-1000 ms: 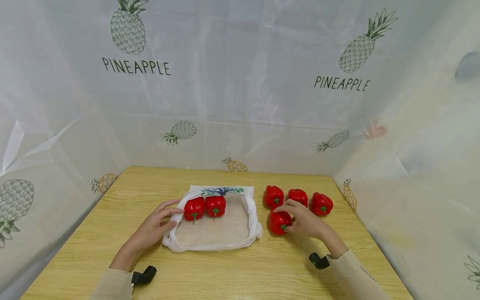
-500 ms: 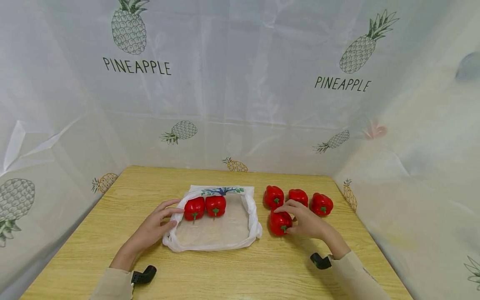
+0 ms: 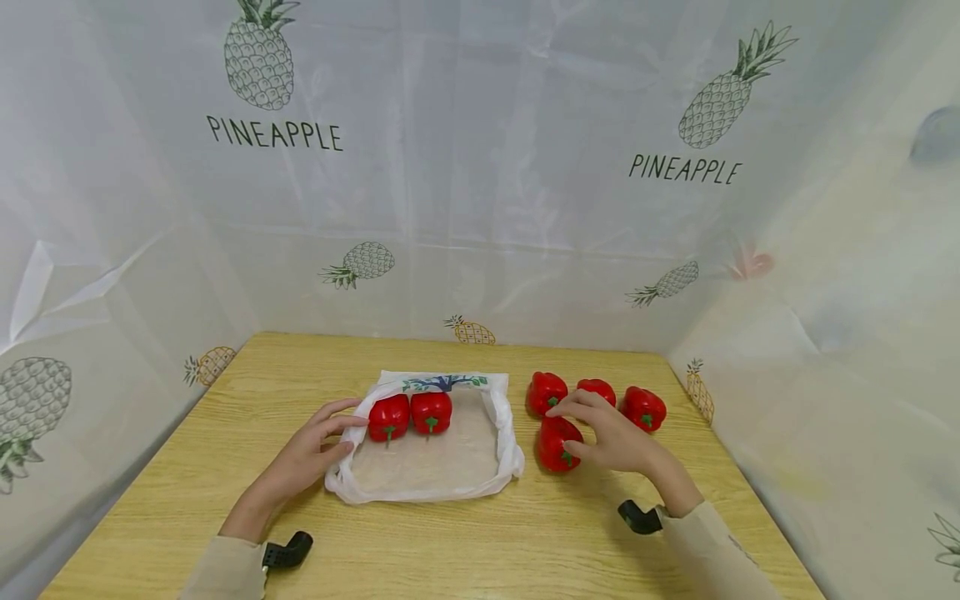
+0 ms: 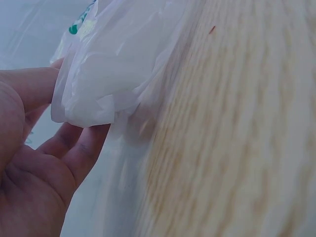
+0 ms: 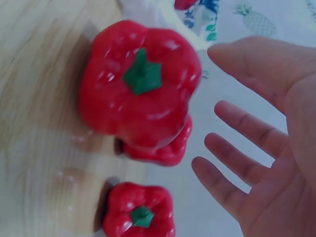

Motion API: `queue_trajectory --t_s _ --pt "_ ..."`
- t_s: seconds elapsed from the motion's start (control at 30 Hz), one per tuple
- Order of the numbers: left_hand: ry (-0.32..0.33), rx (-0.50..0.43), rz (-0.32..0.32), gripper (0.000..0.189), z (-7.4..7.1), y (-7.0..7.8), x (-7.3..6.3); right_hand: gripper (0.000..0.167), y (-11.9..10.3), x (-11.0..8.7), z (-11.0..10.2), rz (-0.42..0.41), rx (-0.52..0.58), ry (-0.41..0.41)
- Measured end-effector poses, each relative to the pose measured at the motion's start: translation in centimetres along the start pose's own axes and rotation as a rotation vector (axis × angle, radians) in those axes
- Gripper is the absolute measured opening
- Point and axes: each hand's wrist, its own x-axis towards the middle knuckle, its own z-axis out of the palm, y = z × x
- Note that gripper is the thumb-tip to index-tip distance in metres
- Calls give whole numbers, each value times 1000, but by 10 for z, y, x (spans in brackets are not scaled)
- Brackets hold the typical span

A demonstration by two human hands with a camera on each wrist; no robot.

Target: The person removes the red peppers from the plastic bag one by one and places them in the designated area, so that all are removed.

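A white plastic bag [image 3: 465,493] lies with its mouth spread wide on the table, its rim rolled into a thick fold. Two red bell peppers with green stems sit inside it, the left one [image 3: 388,415] beside the other [image 3: 432,410]. My left hand [image 3: 303,454] pinches the bag's left rim between thumb and fingers; the left wrist view shows the folded plastic [image 4: 94,84] there. To the bag's right, my right hand [image 3: 607,437] hovers over a red bell pepper [image 3: 553,442]. In the right wrist view its fingers are spread, apart from that pepper [image 5: 121,103].
Three more red bell peppers stand behind the right hand: one at the left [image 3: 546,392], one partly hidden by the hand [image 3: 597,387] and one at the right [image 3: 643,407]. A pineapple-print curtain [image 3: 480,208] encloses the wooden table [image 3: 420,550] at the back and sides.
My right hand has let go of the front bell pepper; its fingers have lifted and opened away from it. The left hand and the bag stay where they were.
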Motion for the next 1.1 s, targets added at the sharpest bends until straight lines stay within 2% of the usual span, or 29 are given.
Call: queue_trajectory --t_s 0.2,0.53,0.8,1.1 --pt "-6 1 -2 34 -1 3 0 46 -14 12 -2 12 29 11" --pt "-8 -18 7 34 -1 6 0 50 -24 35 7 -86 2 65" --pt "-1 -3 29 34 0 3 -1 50 -36 58 18 -72 74 17" --pt "-7 -23 24 33 -1 2 0 54 -53 80 34 -66 86 23"
